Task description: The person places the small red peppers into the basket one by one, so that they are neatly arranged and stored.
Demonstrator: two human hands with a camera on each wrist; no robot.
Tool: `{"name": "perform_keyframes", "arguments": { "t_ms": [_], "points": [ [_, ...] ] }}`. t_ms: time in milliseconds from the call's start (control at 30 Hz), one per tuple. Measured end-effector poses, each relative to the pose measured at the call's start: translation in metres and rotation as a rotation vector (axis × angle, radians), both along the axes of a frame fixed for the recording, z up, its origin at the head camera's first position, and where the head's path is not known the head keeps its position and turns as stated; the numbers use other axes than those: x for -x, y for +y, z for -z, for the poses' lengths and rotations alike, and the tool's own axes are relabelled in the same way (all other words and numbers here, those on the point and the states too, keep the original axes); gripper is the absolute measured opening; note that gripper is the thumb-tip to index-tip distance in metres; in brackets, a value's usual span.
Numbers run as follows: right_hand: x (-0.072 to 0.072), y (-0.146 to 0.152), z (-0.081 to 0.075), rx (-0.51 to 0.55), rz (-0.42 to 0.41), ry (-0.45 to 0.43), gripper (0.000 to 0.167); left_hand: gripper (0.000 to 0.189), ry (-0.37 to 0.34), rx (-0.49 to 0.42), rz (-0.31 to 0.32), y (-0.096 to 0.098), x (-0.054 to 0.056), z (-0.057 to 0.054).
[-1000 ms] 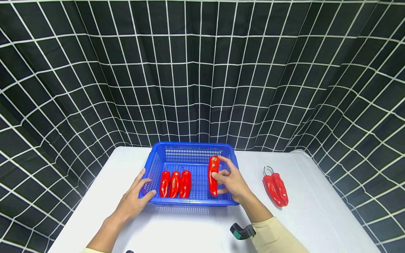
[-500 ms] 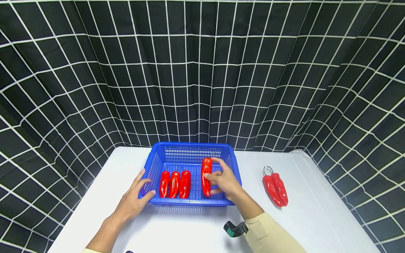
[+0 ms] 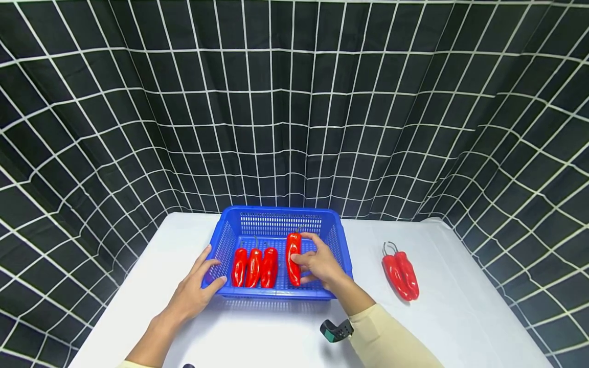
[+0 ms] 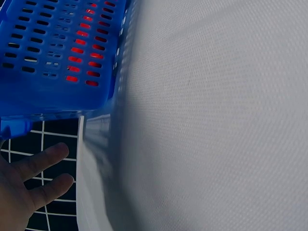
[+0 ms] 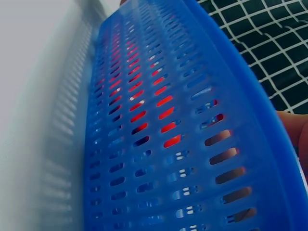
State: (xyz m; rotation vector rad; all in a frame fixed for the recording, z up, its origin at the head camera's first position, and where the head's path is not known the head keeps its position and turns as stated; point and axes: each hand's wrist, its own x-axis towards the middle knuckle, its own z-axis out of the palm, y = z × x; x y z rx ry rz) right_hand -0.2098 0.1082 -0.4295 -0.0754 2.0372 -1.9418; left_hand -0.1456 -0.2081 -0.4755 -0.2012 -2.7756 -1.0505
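A blue slotted plastic basket (image 3: pixel 285 294) sits on the table. My right hand (image 3: pixel 319 260) is inside it and holds a glossy red chili pepper (image 3: pixel 293 260), thumb on one side and fingers on the other, its stem pointing away. To the left in the basket, three more red peppers (image 3: pixel 254 268) lie side by side. At the basket's left front corner is my left hand (image 3: pixel 195 286), fingers spread along the side and thumb at the corner. In the right wrist view, the basket wall (image 5: pixel 159 120) hides most of the right hand (image 5: pixel 296 132).
Two red peppers (image 3: pixel 400 276) with curved stems lie together on the white tabletop (image 3: pixel 460 306), right of the basket. A dark curtain with a white grid (image 3: pixel 294 128) stands around the table's back and sides. A black band (image 3: pixel 337 331) sits by the right wrist.
My right hand has moved left inside the basket with the red pepper, bringing it closer to the other three. The left hand has stayed in place.
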Motion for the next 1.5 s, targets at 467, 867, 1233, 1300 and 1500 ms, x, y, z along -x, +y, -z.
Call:
{"name": "perform_keyframes", "arguments": {
  "t_ms": [467, 867, 1233, 1300, 1500],
  "points": [
    [0.006, -0.008, 0.003, -0.101, 0.002, -0.030, 0.066, 0.048, 0.003, 0.007, 0.000, 0.000, 0.001, 0.000],
    [0.011, -0.014, 0.009, -0.172, 0.011, -0.052, 0.065, 0.049, -0.006, 0.001, 0.003, 0.000, 0.001, -0.001],
    [0.010, -0.018, 0.013, -0.293, 0.002, -0.041, 0.067, 0.050, 0.001, 0.002, 0.004, 0.001, 0.001, -0.001],
    [0.011, -0.019, 0.014, -0.301, -0.009, -0.041, 0.068, 0.050, 0.004, 0.003, 0.003, 0.001, 0.001, -0.002],
    [0.010, -0.019, 0.015, -0.307, -0.105, -0.063, 0.070, 0.050, 0.009, 0.003, 0.004, 0.000, 0.000, -0.001]
  ]
}}
